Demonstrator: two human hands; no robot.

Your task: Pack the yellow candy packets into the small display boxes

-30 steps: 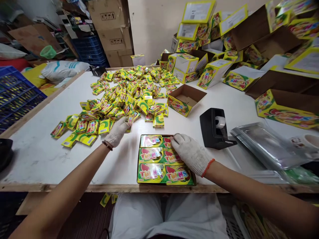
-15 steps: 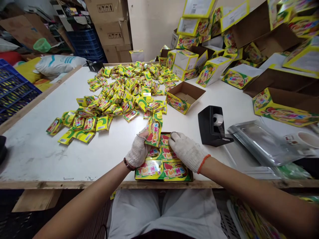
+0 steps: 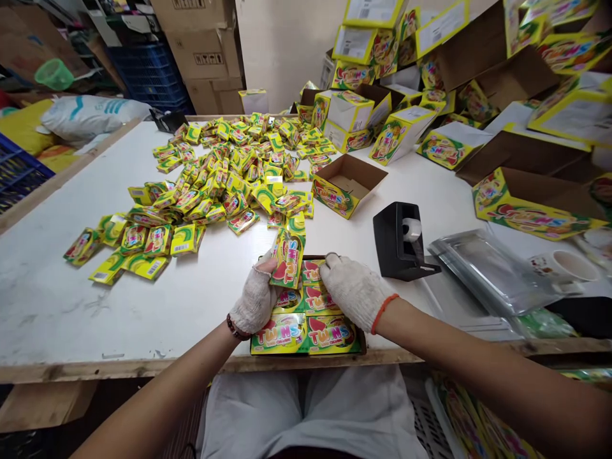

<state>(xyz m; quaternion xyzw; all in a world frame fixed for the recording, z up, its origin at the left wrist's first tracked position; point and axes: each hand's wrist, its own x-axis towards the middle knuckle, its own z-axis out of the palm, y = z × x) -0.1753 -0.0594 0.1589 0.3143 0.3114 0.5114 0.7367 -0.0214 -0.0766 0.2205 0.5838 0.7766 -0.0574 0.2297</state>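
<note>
My left hand (image 3: 257, 294), in a white knitted glove with the thumb tip bare, is closed around a small yellow-green "Twins" candy box (image 3: 288, 258). It holds this box tilted over the left side of a shallow open carton (image 3: 362, 349). Flat rows of the same candy boxes (image 3: 333, 333) fill the carton's front and middle. My gloved right hand (image 3: 356, 290) reaches in from the right, its fingers curled down onto a candy box (image 3: 313, 272) at the carton's far right. Those fingertips are partly hidden.
Loose candy boxes (image 3: 215, 172) lie heaped across the table (image 3: 115, 325). An empty display carton (image 3: 349, 185) sits behind my hands. To the right are a black tape dispenser (image 3: 399, 242), clear plastic sheets (image 3: 492, 268) and a mug (image 3: 568, 264). Folded cartons (image 3: 444, 146) pile up at back right.
The whole view has shifted slightly. My left hand still holds the candy box over the carton, and my right hand stays at the carton's far right with little visible movement.
</note>
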